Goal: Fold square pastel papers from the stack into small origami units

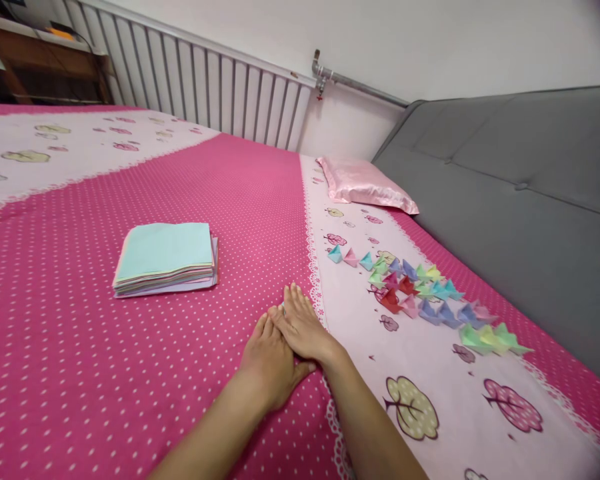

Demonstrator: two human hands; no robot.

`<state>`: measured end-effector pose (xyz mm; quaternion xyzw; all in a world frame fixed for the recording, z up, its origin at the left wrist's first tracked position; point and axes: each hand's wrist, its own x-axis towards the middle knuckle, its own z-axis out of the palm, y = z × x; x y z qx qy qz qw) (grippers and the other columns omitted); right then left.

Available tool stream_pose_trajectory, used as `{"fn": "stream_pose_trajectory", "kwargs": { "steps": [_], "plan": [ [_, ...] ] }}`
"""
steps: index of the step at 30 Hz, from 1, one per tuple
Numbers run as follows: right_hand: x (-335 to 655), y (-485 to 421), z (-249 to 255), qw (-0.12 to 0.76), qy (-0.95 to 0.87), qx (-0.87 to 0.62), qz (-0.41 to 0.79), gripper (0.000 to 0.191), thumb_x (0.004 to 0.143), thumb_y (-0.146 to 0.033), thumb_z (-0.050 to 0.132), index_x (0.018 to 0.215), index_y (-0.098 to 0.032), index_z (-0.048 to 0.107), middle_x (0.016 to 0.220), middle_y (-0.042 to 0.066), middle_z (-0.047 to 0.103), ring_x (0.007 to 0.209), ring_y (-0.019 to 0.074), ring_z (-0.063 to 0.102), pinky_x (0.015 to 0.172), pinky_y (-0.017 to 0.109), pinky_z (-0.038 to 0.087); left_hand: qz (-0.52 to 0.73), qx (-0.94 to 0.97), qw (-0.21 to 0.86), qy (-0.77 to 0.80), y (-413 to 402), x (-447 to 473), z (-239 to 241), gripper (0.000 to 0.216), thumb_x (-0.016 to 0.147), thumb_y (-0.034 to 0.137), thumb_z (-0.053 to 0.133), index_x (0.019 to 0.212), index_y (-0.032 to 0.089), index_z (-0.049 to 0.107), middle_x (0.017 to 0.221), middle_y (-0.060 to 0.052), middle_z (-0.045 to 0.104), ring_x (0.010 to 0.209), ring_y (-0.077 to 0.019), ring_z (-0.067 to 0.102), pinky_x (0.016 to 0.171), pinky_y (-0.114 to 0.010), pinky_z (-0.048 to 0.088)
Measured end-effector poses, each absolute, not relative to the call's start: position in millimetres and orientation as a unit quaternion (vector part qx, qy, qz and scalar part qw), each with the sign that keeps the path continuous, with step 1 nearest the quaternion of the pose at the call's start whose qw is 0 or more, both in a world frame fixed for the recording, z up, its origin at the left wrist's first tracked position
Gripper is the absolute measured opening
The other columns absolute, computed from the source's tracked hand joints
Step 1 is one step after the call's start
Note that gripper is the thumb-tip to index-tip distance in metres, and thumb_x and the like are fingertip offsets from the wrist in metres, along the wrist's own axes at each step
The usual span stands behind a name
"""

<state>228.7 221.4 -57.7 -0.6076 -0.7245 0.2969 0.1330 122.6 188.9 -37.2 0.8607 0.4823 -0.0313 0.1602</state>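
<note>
My left hand (269, 363) lies flat, palm down, on the pink dotted bed cover, its thumb reaching under my right wrist. Partly over its fingers rests my right hand (303, 325), also flat with the fingers stretched out. A tiny pale edge of paper (282, 306) peeks out between the fingertips; the rest of it is hidden under my hands. To the left sits a stack of coloured paper sheets (165, 253), light blue on top. On the right, several small folded paper boats (407, 287) in many colours stand in uneven rows.
A shiny pink pillow (365, 183) lies at the far right, against a grey padded headboard (505, 167). Behind the bed are a white radiator (195, 80) and a metal pipe with a valve (325, 75). A wooden desk (50, 57) stands at the far left.
</note>
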Motion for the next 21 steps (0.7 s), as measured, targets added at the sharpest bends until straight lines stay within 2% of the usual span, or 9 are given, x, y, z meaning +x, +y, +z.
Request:
{"fn": "stream_pose_trajectory", "kwargs": {
  "steps": [5,9,14,21],
  "plan": [
    [229.5,221.7,-58.7,0.128,-0.723,-0.617,0.282,0.081,0.083,-0.062,0.014,0.138,-0.004,0.003,0.146,0.014,-0.004,0.134,0.0218,-0.008,0.108,0.040,-0.001,-0.054,0.860,0.148,0.485,187.4,124.2,-29.0,0.076,0.078,0.054,0.040,0.137,0.008,0.024,0.141,-0.017,0.022,0.131,-0.0311,0.015,0.106,-0.046,0.016],
    [230.4,222.7,-60.1,0.127,-0.723,-0.625,0.266,0.080,0.083,-0.062,0.014,0.139,-0.005,0.003,0.146,0.013,-0.003,0.134,0.0218,-0.008,0.108,0.041,-0.001,-0.095,0.851,0.152,0.494,186.9,125.1,-27.9,0.080,0.076,0.054,0.044,0.135,0.003,0.026,0.140,-0.020,0.021,0.131,-0.0312,0.013,0.107,-0.045,0.014],
    [232.0,225.6,-63.1,0.126,-0.717,-0.640,0.246,0.078,0.084,-0.061,0.013,0.139,-0.007,0.004,0.147,0.011,-0.001,0.135,0.0205,-0.006,0.107,0.041,-0.001,-0.070,0.853,0.150,0.495,186.7,120.8,-28.0,0.076,0.074,0.052,0.049,0.131,0.004,0.036,0.137,-0.022,0.028,0.129,-0.0332,0.022,0.104,-0.048,0.019],
    [233.2,227.6,-66.1,0.128,-0.715,-0.649,0.225,0.078,0.084,-0.061,0.011,0.139,-0.006,0.006,0.147,0.012,0.001,0.135,0.0205,-0.003,0.108,0.039,0.000,-0.114,0.839,0.171,0.504,185.3,118.1,-9.5,0.072,0.077,0.048,0.047,0.131,0.003,0.035,0.137,-0.022,0.028,0.129,-0.0315,0.023,0.104,-0.045,0.021]
  ]
}}
